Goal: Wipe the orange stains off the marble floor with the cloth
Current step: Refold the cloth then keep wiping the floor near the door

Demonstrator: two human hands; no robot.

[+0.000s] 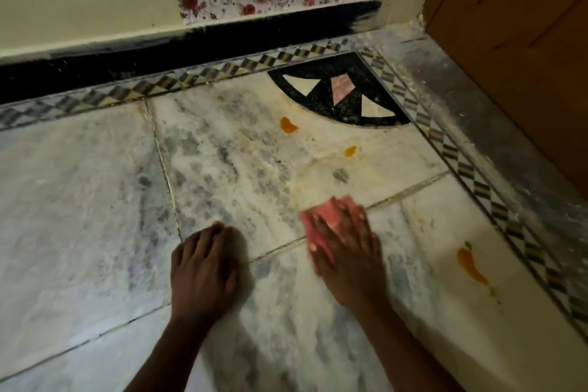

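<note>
Right hand [346, 251] is pressing flat on the pink cloth [321, 216], fingers spread and mostly straight over it; the cloth is peeking out ahead of and left of the fingertips. The hand is blurred, so I'm reading it as mid-wipe. Left hand [203, 267] is resting on the marble floor [79, 200] just left of the right, fingers loosely bent, holding nothing, probably bracing.

Stains, outward from the cloth hand:
- Long orange streak [471, 266] is lying to the right of the right hand, roughly level with the wrist. Its long axis is running diagonally, the near end further right.
- Small orange spot [350, 151] is sitting straight ahead of the cloth, well apart.
- Larger orange blob [288, 125] is sitting further ahead, slightly left, just short of the black corner inlay [337, 102].
- A faint yellowish smear is spreading between the cloth and the small spot.

All three are lying on the right hand's side; the left is further from each. Judgement: the streak is looking like the shortest reach, a sideways sweep along its axis. The other two are needing a forward push towards the inlay.

Patterned border strip [477, 181] is running just beyond the streak.
</note>
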